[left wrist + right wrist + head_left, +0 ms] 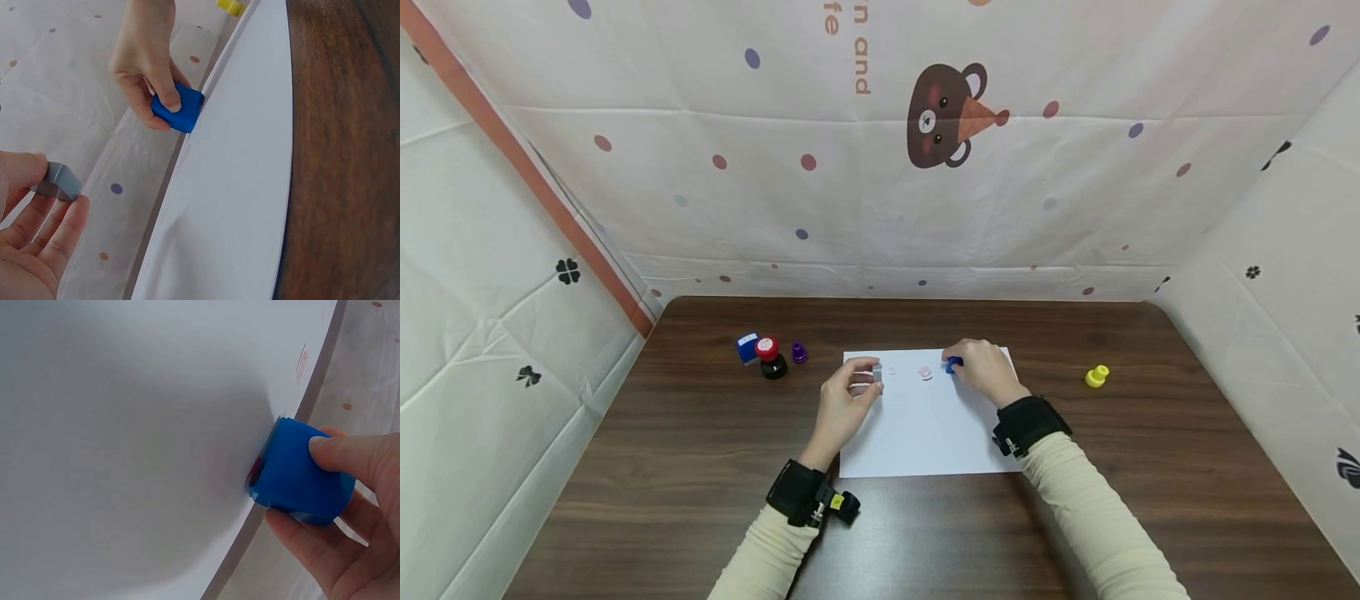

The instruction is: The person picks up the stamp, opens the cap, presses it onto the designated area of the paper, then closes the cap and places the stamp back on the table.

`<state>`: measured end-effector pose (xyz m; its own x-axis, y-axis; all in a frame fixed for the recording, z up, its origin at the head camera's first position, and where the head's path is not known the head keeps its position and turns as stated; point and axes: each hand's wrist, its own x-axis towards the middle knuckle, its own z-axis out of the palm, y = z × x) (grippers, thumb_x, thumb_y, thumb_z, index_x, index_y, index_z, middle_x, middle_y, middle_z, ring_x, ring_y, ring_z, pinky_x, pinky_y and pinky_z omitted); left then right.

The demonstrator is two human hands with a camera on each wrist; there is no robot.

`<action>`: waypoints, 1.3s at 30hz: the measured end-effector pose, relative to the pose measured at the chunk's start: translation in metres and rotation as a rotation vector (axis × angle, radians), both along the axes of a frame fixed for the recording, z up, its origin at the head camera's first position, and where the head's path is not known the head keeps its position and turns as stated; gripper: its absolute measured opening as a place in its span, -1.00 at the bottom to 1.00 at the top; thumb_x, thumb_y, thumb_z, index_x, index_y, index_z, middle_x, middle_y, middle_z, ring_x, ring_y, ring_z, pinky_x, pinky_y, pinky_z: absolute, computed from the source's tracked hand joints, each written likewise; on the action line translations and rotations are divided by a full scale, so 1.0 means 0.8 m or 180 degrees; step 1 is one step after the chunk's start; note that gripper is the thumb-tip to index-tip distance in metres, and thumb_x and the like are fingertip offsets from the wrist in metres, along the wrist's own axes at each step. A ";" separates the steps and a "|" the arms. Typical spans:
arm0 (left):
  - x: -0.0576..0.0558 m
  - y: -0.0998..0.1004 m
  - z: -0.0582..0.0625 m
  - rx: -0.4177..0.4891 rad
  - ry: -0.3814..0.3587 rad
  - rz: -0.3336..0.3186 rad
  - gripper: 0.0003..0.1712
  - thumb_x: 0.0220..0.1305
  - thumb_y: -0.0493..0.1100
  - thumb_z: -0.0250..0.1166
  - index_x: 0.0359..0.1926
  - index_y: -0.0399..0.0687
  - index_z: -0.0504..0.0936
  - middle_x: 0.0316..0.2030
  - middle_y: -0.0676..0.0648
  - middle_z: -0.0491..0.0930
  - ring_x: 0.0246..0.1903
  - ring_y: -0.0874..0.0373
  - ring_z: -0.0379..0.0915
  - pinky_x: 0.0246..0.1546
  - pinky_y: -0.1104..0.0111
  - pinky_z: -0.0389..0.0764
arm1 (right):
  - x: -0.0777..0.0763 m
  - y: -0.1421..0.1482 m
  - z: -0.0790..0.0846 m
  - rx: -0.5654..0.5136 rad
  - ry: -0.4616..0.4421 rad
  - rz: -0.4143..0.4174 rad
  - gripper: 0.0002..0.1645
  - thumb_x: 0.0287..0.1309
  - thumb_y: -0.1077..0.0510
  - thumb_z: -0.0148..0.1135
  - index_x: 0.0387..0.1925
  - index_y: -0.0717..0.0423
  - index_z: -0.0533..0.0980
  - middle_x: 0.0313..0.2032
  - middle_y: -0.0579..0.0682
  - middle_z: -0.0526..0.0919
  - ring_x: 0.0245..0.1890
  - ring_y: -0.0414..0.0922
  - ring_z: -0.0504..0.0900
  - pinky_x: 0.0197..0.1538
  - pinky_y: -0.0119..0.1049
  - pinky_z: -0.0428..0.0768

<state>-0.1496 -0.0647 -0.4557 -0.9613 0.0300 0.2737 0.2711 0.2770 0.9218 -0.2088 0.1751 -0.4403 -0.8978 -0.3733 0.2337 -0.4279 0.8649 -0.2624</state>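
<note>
My right hand (987, 372) grips a blue stamp (306, 472) between thumb and fingers, over the upper right part of a white sheet of paper (925, 437). A bit of red shows at the stamp's lower face, which is at or just above the sheet; I cannot tell whether it touches. At the sheet's upper left edge, my left hand (841, 407) pinches a small grey cap (59, 181) between thumb and fingertips. Red printed marks (925, 373) lie on the paper between the hands, with fainter ones nearer the left hand.
Left of the paper stand a blue box-shaped stamp (747, 348), a red-and-black stamp (771, 358) and a small purple stamp (799, 352). A yellow stamp (1097, 376) stands to the right on the brown wooden table (715, 483). Printed white cloth (820, 200) hangs behind the table.
</note>
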 end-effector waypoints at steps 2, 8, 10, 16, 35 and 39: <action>0.000 -0.001 0.000 -0.0002 -0.0003 0.0002 -0.62 0.08 -0.35 0.31 -0.03 -0.07 0.55 -0.16 -0.07 0.58 -0.21 0.09 0.58 -0.20 0.38 0.63 | 0.000 0.000 0.000 -0.0006 0.0005 0.0011 -0.80 0.00 0.32 0.29 -0.28 0.09 0.67 -0.26 0.07 0.69 -0.29 -0.07 0.66 -0.27 -0.20 0.65; 0.000 -0.004 0.000 0.0002 -0.0039 0.0000 -0.62 0.09 -0.35 0.30 -0.02 -0.08 0.53 -0.16 -0.06 0.57 -0.20 0.02 0.57 -0.19 0.37 0.63 | 0.001 0.000 0.001 -0.0006 0.0019 0.0057 -0.81 0.01 0.33 0.29 -0.27 0.12 0.66 -0.26 0.08 0.69 -0.30 -0.06 0.67 -0.26 -0.20 0.65; 0.000 -0.004 0.000 0.0002 -0.0025 -0.0004 -0.62 0.10 -0.35 0.30 -0.02 -0.10 0.53 -0.16 -0.07 0.57 -0.20 0.01 0.57 -0.20 0.37 0.63 | 0.001 0.001 0.002 -0.0005 0.0033 0.0065 -0.81 0.00 0.33 0.28 -0.28 0.12 0.66 -0.26 0.08 0.69 -0.31 -0.06 0.66 -0.27 -0.19 0.65; -0.001 -0.005 -0.001 -0.0021 0.0000 0.0045 -0.62 0.09 -0.35 0.31 -0.03 -0.08 0.54 -0.14 -0.06 0.58 -0.21 0.05 0.58 -0.21 0.36 0.64 | 0.002 0.001 0.006 -0.0011 0.0018 0.0044 -0.81 0.01 0.33 0.28 -0.28 0.12 0.66 -0.25 0.08 0.69 -0.29 -0.04 0.67 -0.25 -0.17 0.66; -0.003 -0.007 0.002 -0.0051 0.0039 0.0070 -0.62 0.08 -0.35 0.31 -0.03 -0.09 0.53 -0.16 -0.06 0.59 -0.22 0.11 0.59 -0.20 0.31 0.64 | 0.002 0.006 0.013 -0.0122 -0.0009 0.0077 -0.79 0.05 0.31 0.26 -0.22 0.15 0.63 -0.24 0.10 0.65 -0.24 -0.02 0.65 -0.19 -0.14 0.65; -0.003 -0.008 0.001 -0.0057 -0.0001 0.0083 -0.62 0.08 -0.35 0.32 -0.03 -0.09 0.54 -0.16 -0.05 0.58 -0.22 0.13 0.59 -0.19 0.32 0.64 | 0.006 0.011 0.022 -0.0343 -0.0074 -0.0002 -0.77 0.06 0.28 0.27 -0.18 0.13 0.62 -0.19 0.13 0.63 -0.17 0.04 0.64 -0.12 -0.06 0.62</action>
